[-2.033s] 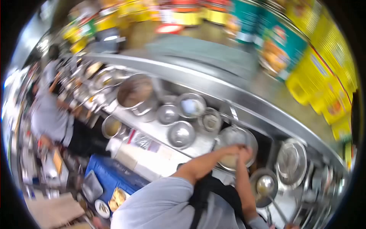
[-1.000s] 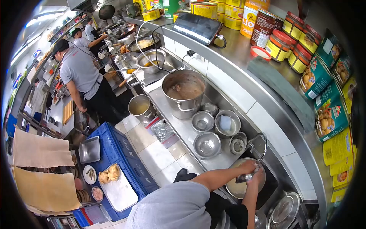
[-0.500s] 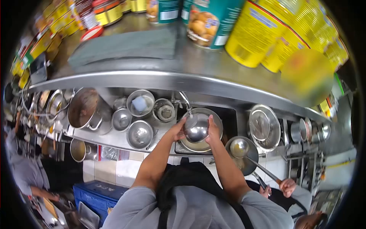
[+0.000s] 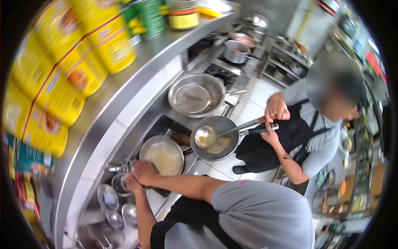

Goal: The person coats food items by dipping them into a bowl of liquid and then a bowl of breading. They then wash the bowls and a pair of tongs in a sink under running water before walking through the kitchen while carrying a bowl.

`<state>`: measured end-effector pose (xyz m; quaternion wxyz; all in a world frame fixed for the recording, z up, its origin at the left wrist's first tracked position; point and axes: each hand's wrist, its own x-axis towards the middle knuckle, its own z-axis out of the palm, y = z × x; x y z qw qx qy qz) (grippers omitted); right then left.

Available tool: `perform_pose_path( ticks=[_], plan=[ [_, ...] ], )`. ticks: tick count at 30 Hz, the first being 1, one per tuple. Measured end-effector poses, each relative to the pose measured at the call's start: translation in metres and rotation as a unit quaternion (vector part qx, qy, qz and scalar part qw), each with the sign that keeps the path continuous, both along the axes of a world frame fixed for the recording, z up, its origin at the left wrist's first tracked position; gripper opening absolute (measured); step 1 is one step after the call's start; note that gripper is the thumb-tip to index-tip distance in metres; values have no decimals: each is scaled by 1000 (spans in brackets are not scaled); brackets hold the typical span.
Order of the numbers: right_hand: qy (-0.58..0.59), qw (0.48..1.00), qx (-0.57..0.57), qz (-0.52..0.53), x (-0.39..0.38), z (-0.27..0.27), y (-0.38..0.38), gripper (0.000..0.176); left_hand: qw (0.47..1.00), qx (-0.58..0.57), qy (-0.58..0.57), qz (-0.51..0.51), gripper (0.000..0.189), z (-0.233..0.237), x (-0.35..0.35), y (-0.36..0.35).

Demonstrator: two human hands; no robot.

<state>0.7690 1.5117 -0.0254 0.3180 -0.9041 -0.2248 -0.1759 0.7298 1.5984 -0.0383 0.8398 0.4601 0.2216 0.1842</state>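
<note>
My right hand (image 4: 144, 172) and my left hand (image 4: 134, 184) are close together at the sink, beside the tap (image 4: 118, 169). Their fingers curl around a metal bowl (image 4: 155, 167), which my right hand and forearm mostly hide. Just beyond my right hand, a wide pan (image 4: 161, 159) with cloudy, pale liquid sits in the sink. Nearest my left hand is a small metal bowl (image 4: 119, 184) on the counter side.
To the right, a co-worker holds a ladle (image 4: 206, 136) over a wok (image 4: 222, 150) close to the sink. A strainer (image 4: 191, 98) lies in a large basin (image 4: 176, 85) at the back. Yellow cans (image 4: 60, 95) line the shelf edge (image 4: 97, 118) on the left.
My view has swung right, bringing the co-worker with the wok and ladle fully in. My hands now show at lower left, closer together, with the bowl mostly covered.
</note>
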Motion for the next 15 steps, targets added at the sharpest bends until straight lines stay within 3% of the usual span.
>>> perform_pose_path(
  ticks=[2,3,4,5,6,7,8,9,10,12,13,14,15],
  plan=[
    [177,982,37,59,13,-1,-5,50,956,274,101,31,34,7,-2,-4],
    [173,983,45,40,26,1,-10,50,899,426,99,-1,34,4,-6,2],
    [354,927,116,37,38,4,-16,55,819,566,87,-25,33,1,-10,9],
    [521,832,184,39,50,6,-21,60,776,620,89,-71,31,5,-12,8],
    [516,834,192,32,55,-9,-21,60,728,670,93,-113,29,13,-17,3],
    [535,814,225,-34,52,-14,-23,64,724,674,84,-117,29,21,-21,-1],
    [580,776,239,-62,55,-20,-26,67,680,713,60,-161,28,28,-24,-6],
    [621,736,253,-92,54,-5,-38,71,632,747,35,-203,26,34,-25,-12],
    [687,678,247,-85,43,43,-68,74,629,749,25,-206,26,42,-26,-15],
    [714,647,251,96,50,-3,-77,82,611,734,-37,-294,25,51,-26,-18],
    [710,649,258,92,47,-7,-80,82,642,691,-44,-331,26,50,-22,-14],
    [716,629,302,36,45,-10,-80,77,637,693,-49,-334,26,46,-15,-7],
    [719,604,343,-18,42,-12,-77,74,704,608,43,-365,27,37,-5,2]
  ],
)
